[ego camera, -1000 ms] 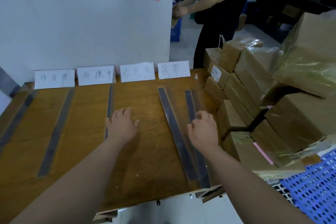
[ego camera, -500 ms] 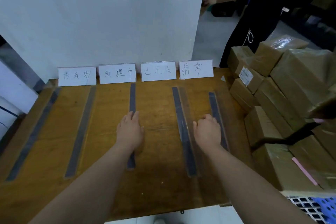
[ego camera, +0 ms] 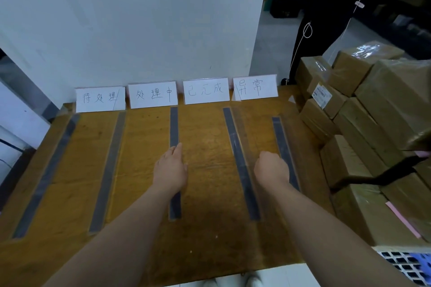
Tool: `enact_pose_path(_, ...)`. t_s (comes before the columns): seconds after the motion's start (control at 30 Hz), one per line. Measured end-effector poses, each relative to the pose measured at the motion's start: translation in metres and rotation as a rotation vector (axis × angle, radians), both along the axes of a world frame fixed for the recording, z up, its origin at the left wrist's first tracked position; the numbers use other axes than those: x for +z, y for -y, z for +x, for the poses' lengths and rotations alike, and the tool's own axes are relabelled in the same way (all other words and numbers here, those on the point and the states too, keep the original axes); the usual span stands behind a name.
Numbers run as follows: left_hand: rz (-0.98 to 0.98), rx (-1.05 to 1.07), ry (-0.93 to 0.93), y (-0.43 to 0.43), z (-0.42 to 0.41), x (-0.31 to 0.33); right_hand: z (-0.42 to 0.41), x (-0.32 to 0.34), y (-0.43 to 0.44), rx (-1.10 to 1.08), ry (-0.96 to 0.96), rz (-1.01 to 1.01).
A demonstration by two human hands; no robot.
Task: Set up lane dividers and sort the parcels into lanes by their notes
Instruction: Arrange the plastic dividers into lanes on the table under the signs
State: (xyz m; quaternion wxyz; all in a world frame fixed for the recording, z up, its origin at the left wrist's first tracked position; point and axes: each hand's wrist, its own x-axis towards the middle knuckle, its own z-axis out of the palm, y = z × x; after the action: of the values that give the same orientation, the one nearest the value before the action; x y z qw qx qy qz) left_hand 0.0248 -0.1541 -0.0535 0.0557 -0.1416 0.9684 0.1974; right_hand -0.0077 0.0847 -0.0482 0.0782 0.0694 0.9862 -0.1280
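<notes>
Five divider strips lie on the wooden table (ego camera: 210, 165), running toward the four label cards (ego camera: 206, 91) at 12 o'clock. My left hand (ego camera: 171, 170) rests flat, fingers together, on the middle strip (ego camera: 174, 126). My right hand (ego camera: 271, 168) is curled loosely against the rightmost strip (ego camera: 281, 137); a grip I cannot tell. Parcels (ego camera: 363, 128) stacked at 3 o'clock, lanes bare. The strips look thin, flat and light: slide them by pressing. The taped boxes look stiff and slick: grip opposite sides.

left hand (ego camera: 171, 170) is covering the middle divider strip (ego camera: 174, 126) | parcels (ego camera: 373, 109) are running off right edge | bystander (ego camera: 338, 7) is being cropped far right
</notes>
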Motion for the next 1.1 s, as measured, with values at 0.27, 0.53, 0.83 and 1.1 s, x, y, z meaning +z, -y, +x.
enact_pose_path(0.27, 0.007, 0.033, 0.007, -0.003, -0.002, 0.001, -0.013, 0.004, 0.003, 0.031, 0.016, -0.025)
enact_pose_path(0.53, 0.003, 0.054, 0.017, -0.007, 0.002, 0.001, -0.021, 0.002, 0.0, 0.051, 0.008, -0.026)
enact_pose_path(0.83, -0.002, 0.068, 0.019, -0.008, 0.003, 0.003, -0.027, 0.0, 0.001, 0.052, 0.015, -0.035)
enact_pose_path(1.1, -0.004, 0.058, 0.004, -0.006, 0.005, 0.003, -0.028, 0.0, 0.003, 0.066, 0.015, -0.021)
